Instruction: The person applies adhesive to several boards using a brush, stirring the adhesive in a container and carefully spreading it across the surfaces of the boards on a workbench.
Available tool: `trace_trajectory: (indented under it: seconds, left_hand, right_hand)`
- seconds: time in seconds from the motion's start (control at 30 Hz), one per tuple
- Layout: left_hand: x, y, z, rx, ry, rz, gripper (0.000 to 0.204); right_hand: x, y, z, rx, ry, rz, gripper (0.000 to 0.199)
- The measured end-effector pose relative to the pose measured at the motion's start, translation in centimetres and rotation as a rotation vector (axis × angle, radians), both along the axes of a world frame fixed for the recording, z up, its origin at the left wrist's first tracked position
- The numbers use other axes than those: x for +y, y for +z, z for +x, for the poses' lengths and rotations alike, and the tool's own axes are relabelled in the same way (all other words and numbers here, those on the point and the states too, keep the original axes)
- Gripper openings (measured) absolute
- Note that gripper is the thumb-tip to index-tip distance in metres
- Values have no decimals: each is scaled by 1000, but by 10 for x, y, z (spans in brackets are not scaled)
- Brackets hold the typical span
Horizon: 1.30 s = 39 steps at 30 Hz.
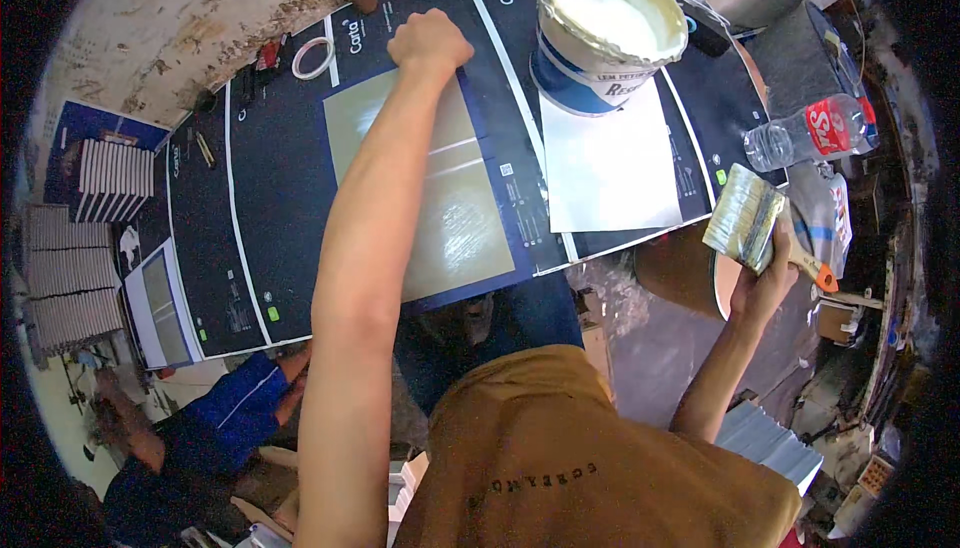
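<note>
My left hand (430, 40) is closed at the far edge of a dark blue sheet (505, 228) bearing grey-brown boards (455, 238). Its curled fingers hide whatever they may hold, and my forearm crosses over the boards. The near part of the boards looks shiny. Off the table's right front edge, my right hand (762, 283) grips a wide flat brush (742, 216) by its orange-tipped handle, pale bristles pointing up and left. A white and blue bucket (575, 73) of white paste (620, 18) stands at the back right, a stick poking out of it.
White paper (610, 183) lies in front of the bucket. A clear plastic bottle (775, 145) lies at the right edge. On the black-covered table (275, 173) is a tape roll (328, 56). Stacked books (115, 180) stand far left. Another person in blue (225, 413) is at lower left.
</note>
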<state>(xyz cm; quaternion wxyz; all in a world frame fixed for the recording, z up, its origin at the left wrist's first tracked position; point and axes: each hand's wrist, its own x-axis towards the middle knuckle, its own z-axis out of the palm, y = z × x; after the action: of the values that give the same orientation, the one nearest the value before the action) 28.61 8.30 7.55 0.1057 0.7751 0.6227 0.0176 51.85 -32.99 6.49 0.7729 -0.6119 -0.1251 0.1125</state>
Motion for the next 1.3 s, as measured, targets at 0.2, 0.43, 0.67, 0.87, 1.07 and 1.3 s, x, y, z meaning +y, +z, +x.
trace_trajectory:
  seconds: [0.2, 0.43, 0.67, 0.87, 1.07, 1.3]
  left_hand:
    - [6, -4, 2, -8, -1, -18, 50]
    - [-3, 23, -55, -679, -24, 499, 56]
    - [-145, 17, -182, -1419, 390, 342, 54]
    - [-228, -47, -185, -1441, 402, 247, 56]
    - [-232, -50, -189, -1174, 333, 215, 48]
    - [-234, -50, -189, -1227, 311, 195, 44]
  right_hand:
    - [-1, -8, 5, 36, 41, -15, 37]
    - [23, 21, -8, 259, 48, 330, 51]
    - [168, 66, -88, -306, 388, 139, 43]
    - [290, 3, -153, -950, 988, -224, 38]
    - [365, 29, -143, -1124, 866, -492, 41]
    - [328, 48, -158, -1173, 1478, -237, 27]
